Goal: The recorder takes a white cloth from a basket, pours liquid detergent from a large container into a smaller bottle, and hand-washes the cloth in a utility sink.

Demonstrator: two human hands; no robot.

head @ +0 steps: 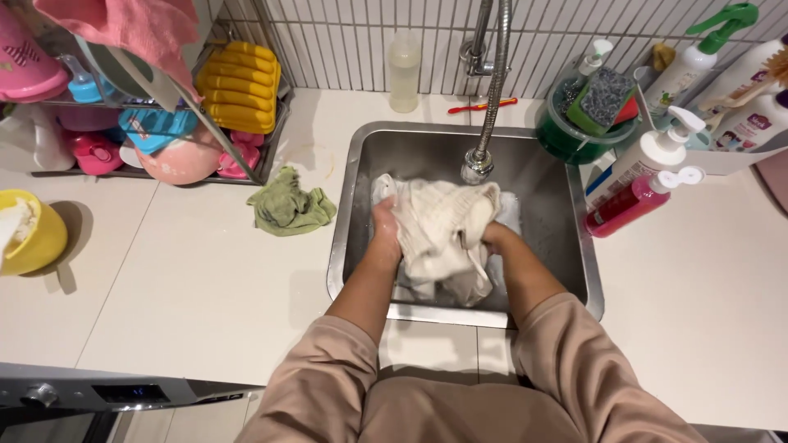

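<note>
Both hands down in a steel sink [353,205] set into a pale counter [197,271], gripping one wet cream-white cloth [439,234]. Left hand [384,234] clenched on the cloth's left edge, fingers buried in the folds; right hand [495,238] clenched on its right edge, mostly hidden by bunched fabric. Cloth held between the two, just under the head of a flexible metal tap hose [491,90], its lower end trailing to the sink bottom. Beige sleeves pushed up on both forearms. On the counter left of the sink, touching nothing else, a crumpled green rag [287,205]. Farther left, a wire rack [246,156] crowded with pink, blue and yellow plastic ware, and a yellow cup [37,234] near the edge of view. Right of the sink, a red pump bottle [628,205] beside a white pump bottle [648,156], with a green tub [566,135] of sponges behind them by the tiled wall.
</note>
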